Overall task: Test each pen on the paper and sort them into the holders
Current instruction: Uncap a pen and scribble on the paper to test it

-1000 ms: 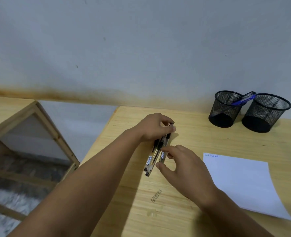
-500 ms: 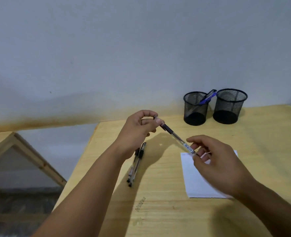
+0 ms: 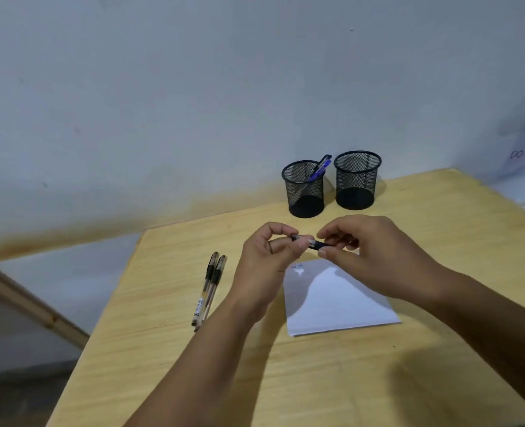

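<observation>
The left hand (image 3: 267, 257) and right hand (image 3: 375, 254) each pinched an end of a black pen (image 3: 312, 242) above the paper (image 3: 338, 300). Uncapping might jerk it loose toward the mesh holders (image 3: 304, 189).

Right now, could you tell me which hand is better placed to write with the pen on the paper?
Right. The right hand holds the pen's barrel directly above the paper; the left hand pinches the cap end.

Two bare forearms, no sleeves, watch or rings showing; left hand (image 3: 267, 257) and right hand (image 3: 375, 257) ungloved, nails short, above the surface (image 3: 316, 380).
</observation>
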